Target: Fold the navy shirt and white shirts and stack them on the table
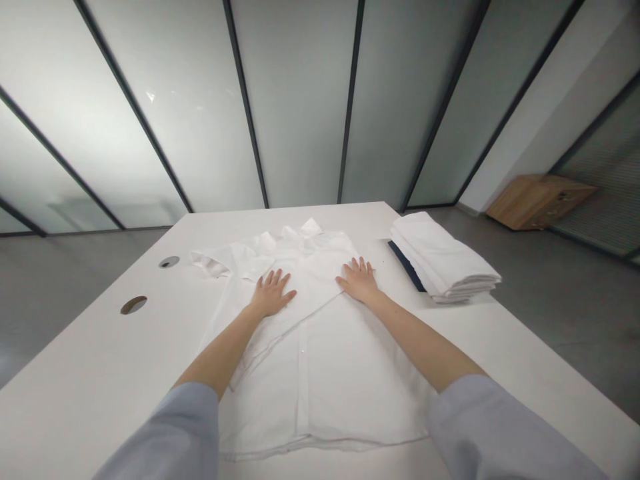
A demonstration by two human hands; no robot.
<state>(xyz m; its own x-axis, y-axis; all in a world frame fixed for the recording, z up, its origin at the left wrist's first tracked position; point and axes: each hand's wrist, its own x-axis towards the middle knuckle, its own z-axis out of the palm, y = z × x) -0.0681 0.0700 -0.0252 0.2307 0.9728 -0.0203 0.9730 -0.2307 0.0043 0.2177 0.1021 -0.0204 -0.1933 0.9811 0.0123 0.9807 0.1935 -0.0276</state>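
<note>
A white button-up shirt (330, 373) lies spread on the white table, its hem toward me and its collar at the far end. One sleeve is laid slantwise across the body, and the other bunches out at the far left. My left hand (271, 293) rests flat on the shirt's upper left part, fingers spread. On the upper right part, my right hand (358, 280) also presses flat with its fingers apart, near the shirt's side edge. Neither hand grips the cloth.
To the right, a stack of folded white cloth (440, 257) sits near the table's edge, with a dark flat item (406, 265) partly under it. Two round holes pierce the table (100, 380) at left. Frosted glass panels stand behind; a wooden cabinet (537, 200) is at far right.
</note>
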